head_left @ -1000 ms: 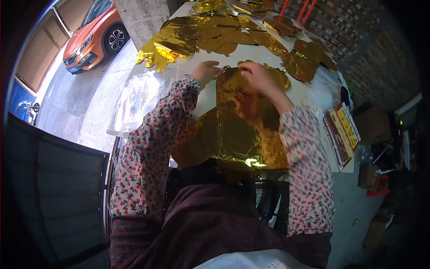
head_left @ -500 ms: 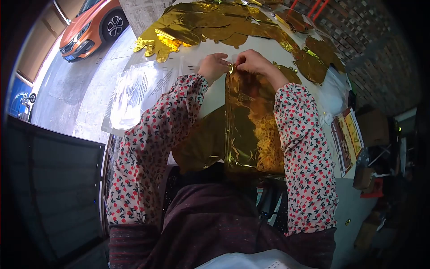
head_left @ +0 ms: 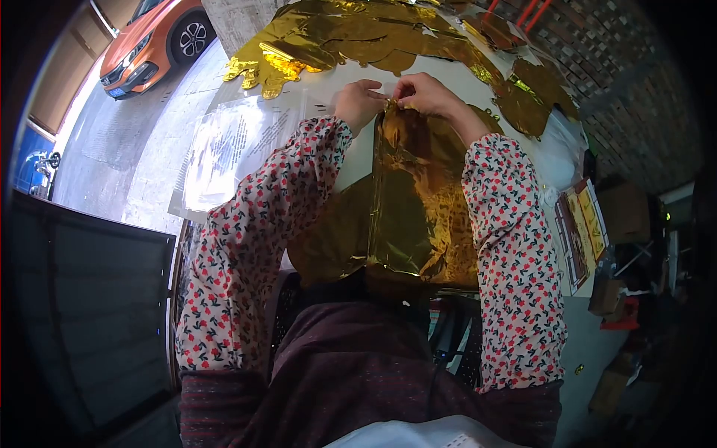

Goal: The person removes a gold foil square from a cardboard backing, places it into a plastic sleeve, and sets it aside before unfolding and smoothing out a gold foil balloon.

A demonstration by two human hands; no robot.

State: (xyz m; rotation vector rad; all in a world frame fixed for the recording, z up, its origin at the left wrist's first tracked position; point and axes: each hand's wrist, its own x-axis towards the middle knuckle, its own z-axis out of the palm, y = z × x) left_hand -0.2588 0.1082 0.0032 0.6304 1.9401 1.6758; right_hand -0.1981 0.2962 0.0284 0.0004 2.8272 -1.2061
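A flat, shiny gold foil balloon [head_left: 407, 194] lies in front of me, with a long crease down its left part and wrinkles on its right. At its far edge my left hand [head_left: 361, 103] and my right hand [head_left: 427, 95] meet, almost touching. The fingers of each hand are pinched on the foil there; the exact spot between the fingertips is too small to make out. More gold foil [head_left: 332, 224] extends from under the left side of the piece, beside my left sleeve.
Several flat gold foil pieces [head_left: 358, 41] cover the far side of the white table. Clear printed plastic bags [head_left: 224, 153] lie at the left. White plastic [head_left: 559, 153] and a printed card [head_left: 582, 235] are at the right edge. Beyond stands an orange car [head_left: 153, 45].
Both hands have shifted slightly away from me, the right also a little rightward. The foil between them has flattened and its reflections and wrinkles have changed; both hands still pinch its far edge.
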